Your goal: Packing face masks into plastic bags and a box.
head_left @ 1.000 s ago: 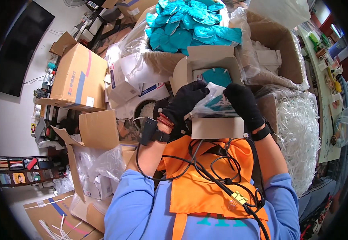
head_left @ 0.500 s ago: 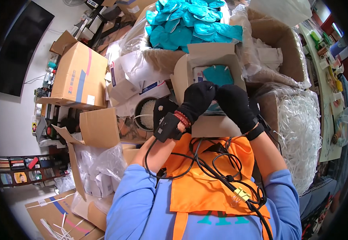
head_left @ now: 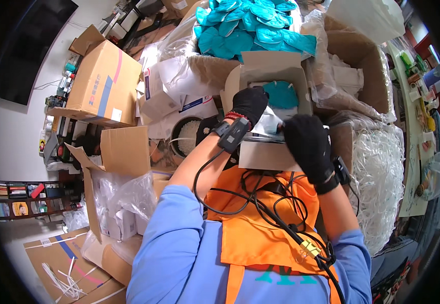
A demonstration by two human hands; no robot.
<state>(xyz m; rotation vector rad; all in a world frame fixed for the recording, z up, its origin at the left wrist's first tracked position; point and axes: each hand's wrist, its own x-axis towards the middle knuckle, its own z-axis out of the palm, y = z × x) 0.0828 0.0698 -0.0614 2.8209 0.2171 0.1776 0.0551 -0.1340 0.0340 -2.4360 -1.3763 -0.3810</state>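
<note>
My left hand, in a black glove, is closed at the left side of a small open white carton. From its fingers hangs a face mask with a whitish side showing. My right hand, gloved too, is over the carton's near right corner with its fingers curled in. The mask's edge lies close to those fingertips; whatever they grip is hidden. A teal cup-shaped mask lies inside the carton, at its far side.
Behind the carton, a large box heaped with teal masks. White elastic straps fill a box at right, below a plastic-lined carton. A bowl of white pellets stands left. Black cables cross my orange apron.
My hands, close together before, have moved apart: the right came nearer and to the right, the left went slightly farther away. The whitish side of the mask now shows between them.
</note>
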